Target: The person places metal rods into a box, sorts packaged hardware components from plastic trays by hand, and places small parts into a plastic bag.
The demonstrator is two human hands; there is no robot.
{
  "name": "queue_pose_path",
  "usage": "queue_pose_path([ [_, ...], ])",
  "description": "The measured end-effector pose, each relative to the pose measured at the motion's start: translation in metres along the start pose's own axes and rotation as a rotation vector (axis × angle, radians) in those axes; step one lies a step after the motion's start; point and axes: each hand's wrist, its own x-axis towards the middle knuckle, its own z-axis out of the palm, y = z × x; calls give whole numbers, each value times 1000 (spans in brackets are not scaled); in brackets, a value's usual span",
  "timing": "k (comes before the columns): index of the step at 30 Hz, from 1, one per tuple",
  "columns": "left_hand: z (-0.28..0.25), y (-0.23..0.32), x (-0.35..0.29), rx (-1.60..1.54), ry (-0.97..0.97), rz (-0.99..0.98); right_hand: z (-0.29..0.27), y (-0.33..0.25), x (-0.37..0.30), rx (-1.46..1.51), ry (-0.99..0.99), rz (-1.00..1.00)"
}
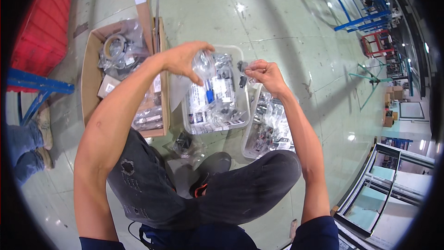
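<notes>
My left hand (pixel 184 60) arches over the left part of a white plastic bin (pixel 246 111). Its thumb and fingers curve around a clear plastic bag (pixel 204 66). To the right, my right hand (pixel 267 75) is closed in a pinch at the bin's right rim. Small black parts (pixel 243 82) show at its fingertips, with a bit of clear wrap; their exact kind is too small to tell. Inside the bin lie bagged pieces, printed white packets and a blue item (pixel 210 96).
A cardboard box (pixel 92 51) at left holds bagged parts and a tape roll (pixel 114 47). A second bin (pixel 249 150) of bagged parts stands near my right knee. A loose bag (pixel 185 146) lies by my foot. Another person's legs (pixel 28 146) and a red crate (pixel 44 28) are far left.
</notes>
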Motion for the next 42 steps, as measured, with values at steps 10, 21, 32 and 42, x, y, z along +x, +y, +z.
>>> queue_pose_path([
  [10,22,52,24,-163,187,133,50,-95,-25,378,657,-146],
  [21,12,57,10,-242,321,195,71,-113,-24,-181,81,-208],
  [32,-4,54,8,-189,676,165,35,-115,-2,136,204,-307],
  [42,-31,42,-8,-17,920,41,95,117,-52,-1253,-457,-284],
])
